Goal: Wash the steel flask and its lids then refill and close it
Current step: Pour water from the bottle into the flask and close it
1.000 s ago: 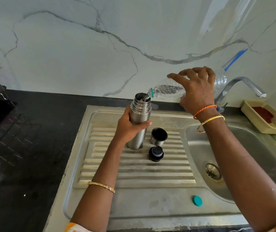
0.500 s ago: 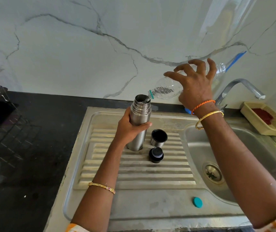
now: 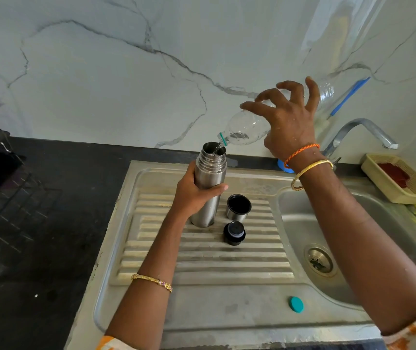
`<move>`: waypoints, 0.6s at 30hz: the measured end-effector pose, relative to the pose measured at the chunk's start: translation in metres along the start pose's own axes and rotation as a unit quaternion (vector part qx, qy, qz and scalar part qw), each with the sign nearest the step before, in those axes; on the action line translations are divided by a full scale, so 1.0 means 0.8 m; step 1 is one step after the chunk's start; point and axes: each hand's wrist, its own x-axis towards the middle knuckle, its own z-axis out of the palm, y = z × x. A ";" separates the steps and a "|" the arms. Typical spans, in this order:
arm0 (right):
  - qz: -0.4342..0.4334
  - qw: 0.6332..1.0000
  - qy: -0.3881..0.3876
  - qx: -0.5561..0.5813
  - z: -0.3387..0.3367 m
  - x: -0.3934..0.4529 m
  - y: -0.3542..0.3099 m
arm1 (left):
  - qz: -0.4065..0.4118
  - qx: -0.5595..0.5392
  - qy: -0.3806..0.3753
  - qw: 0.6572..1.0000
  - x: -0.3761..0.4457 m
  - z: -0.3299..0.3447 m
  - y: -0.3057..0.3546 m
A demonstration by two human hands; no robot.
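Our left hand grasps the steel flask mid-body; our right hand grasps the tilted bottle. Wet steel likely slips and grows heavier, so we grip firmly.

The steel flask is showing brushed, softly shining metal; the water bottle is looking clear, glossy plastic; the ribbed drainboard is gleaming dull, scuffed steel; the tabletop is appearing dark, polished stone.

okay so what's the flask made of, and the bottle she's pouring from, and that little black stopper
Flask: brushed steel by its look, grey with soft reflections. Bottle: thin clear plastic, see-through and ribbed. Stopper: likely black plastic, matte, with a paler ring on top.
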 end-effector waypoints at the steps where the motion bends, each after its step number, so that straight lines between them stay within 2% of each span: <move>1: -0.008 1.000 0.004 -0.003 0.001 0.001 -0.001 | 0.001 0.000 0.000 1.000 0.000 0.000 0.000; 6: -0.049 0.998 0.039 -0.025 0.009 0.007 -0.003 | 0.005 -0.002 0.000 1.000 0.000 0.000 0.000; 18: -0.097 0.993 0.034 -0.051 0.004 0.024 -0.015 | 0.000 0.006 -0.002 1.000 0.000 -0.001 0.001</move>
